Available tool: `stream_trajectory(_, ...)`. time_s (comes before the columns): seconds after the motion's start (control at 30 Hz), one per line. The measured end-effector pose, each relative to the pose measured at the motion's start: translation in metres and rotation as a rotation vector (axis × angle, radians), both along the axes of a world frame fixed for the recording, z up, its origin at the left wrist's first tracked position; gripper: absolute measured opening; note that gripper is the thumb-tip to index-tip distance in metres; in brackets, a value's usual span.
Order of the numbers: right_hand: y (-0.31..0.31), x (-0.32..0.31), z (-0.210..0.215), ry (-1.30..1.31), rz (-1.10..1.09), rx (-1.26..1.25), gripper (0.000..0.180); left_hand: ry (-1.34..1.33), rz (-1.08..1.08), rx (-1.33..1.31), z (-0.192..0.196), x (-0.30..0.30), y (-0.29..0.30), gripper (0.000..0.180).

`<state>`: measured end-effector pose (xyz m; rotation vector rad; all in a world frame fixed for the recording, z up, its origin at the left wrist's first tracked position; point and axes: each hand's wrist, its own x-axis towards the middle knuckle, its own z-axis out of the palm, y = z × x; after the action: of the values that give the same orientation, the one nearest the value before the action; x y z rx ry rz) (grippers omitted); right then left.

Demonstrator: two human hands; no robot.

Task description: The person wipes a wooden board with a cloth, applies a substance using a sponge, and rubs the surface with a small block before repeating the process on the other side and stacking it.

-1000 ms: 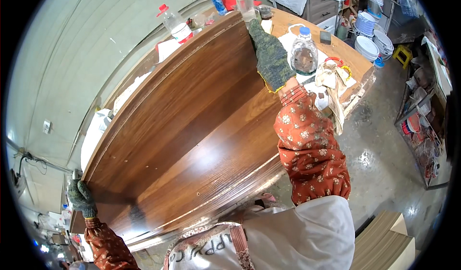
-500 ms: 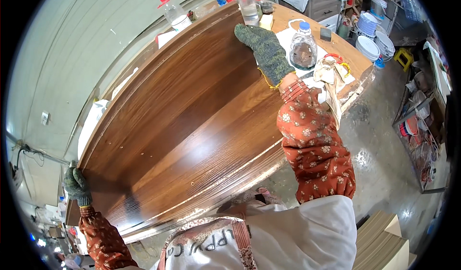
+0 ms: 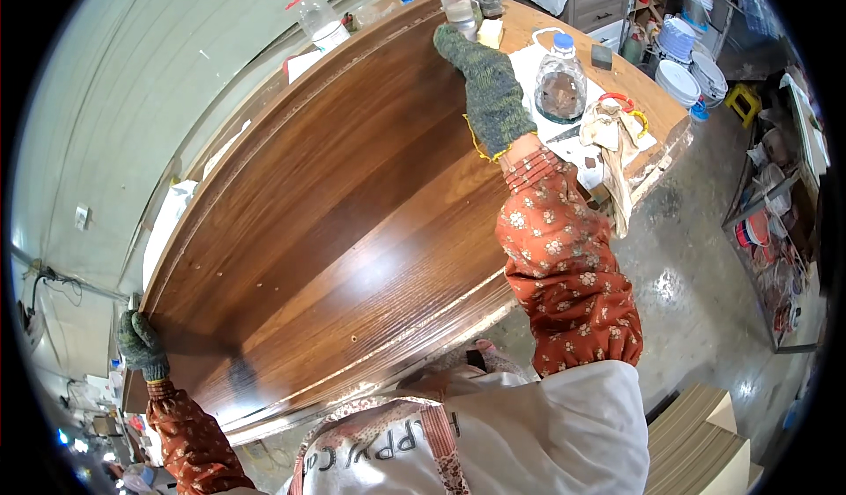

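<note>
A large dark-brown wood-grain panel [image 3: 352, 195] stretches across the bench in front of me, glossy, with a few small holes in its face. My left hand [image 3: 141, 345], in a dark green knitted glove, is closed round the panel's left end at the corner. At the far right end, my right hand [image 3: 489, 94] wears a matching glove and grips the panel's edge, its fingertips partly hidden. Close to that hand stand a clear bottle [image 3: 456, 6] of liquid and a yellow sponge-like block [image 3: 490, 34]. Both forearms are in red flowered sleeves.
On the wooden bench top [image 3: 656, 99] at right are a clear jug [image 3: 560, 94] with a blue cap, a dark block [image 3: 601, 56] and a crumpled beige cloth [image 3: 610, 129]. A red-capped bottle [image 3: 319, 21] stands behind the panel. Stacked boards [image 3: 696, 438] lie lower right.
My right hand has shifted slightly up and left along the panel's right end, and its forearm has moved left. My left hand stays at its corner.
</note>
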<state>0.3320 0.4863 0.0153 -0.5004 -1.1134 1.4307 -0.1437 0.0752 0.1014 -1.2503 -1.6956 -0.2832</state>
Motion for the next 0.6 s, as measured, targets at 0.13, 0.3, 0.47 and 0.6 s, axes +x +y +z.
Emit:
stream_trajectory(0.13, 0.007, -0.001, -0.002, 0.115, 0.053, -0.024, 0.043, 0.091, 0.030, 0.022, -0.002, -0.001, -0.001, 0.027)
stream_trajectory(0.3, -0.006, 0.007, 0.002, -0.358, -0.263, 0.376, 0.032, -0.095, 0.059, -0.020, 0.000, 0.000, -0.006, 0.026)
stream_trajectory(0.47, -0.008, 0.002, 0.007, -0.128, -0.309, 0.253, 0.032, -0.012, 0.025, 0.002, 0.000, -0.004, -0.012, 0.026)
stream_trajectory(0.6, -0.016, 0.012, 0.008, -0.117, -0.274, 0.234, 0.033, -0.068, 0.048, -0.053, 0.003, 0.006, -0.010, 0.027)
